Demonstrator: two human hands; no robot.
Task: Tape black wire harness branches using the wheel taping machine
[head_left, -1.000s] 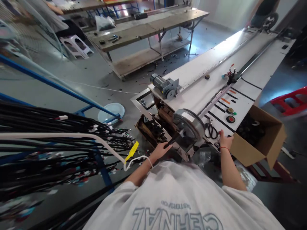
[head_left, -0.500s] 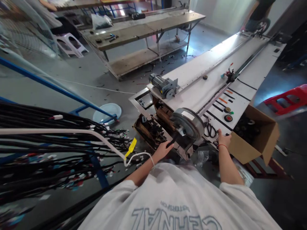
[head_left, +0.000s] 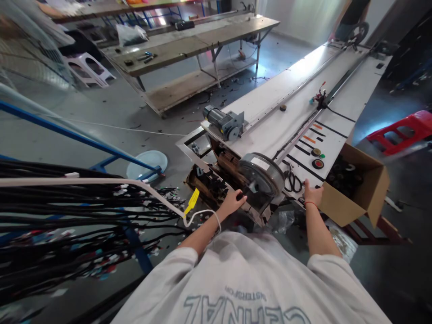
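Observation:
My left hand (head_left: 232, 202) is closed round a black handle (head_left: 240, 196) at the near side of a large grey wheel (head_left: 277, 174). Its fingers cover most of the handle, and the join to the wheel is hard to make out. The wheel stands at the near end of a long white table (head_left: 266, 130) and carries a white label. At the table's near right corner, my right hand (head_left: 313, 194) grips the edge. Black-handled scissors (head_left: 294, 182) lie just left of it. Rolls of tape (head_left: 317, 163) and several dark strips lie beyond.
A motor (head_left: 221, 120) sits at the table's left corner. An open cardboard box (head_left: 357, 198) stands at right, near a red stool (head_left: 401, 132). Bundles of black cables (head_left: 84, 216) hang on a blue frame at left. A person (head_left: 353, 18) stands at the far end.
My left hand has shifted slightly with the black handle, which now shows shorter beyond the fingers. My right hand stays at the table edge. The whole view has shifted a little.

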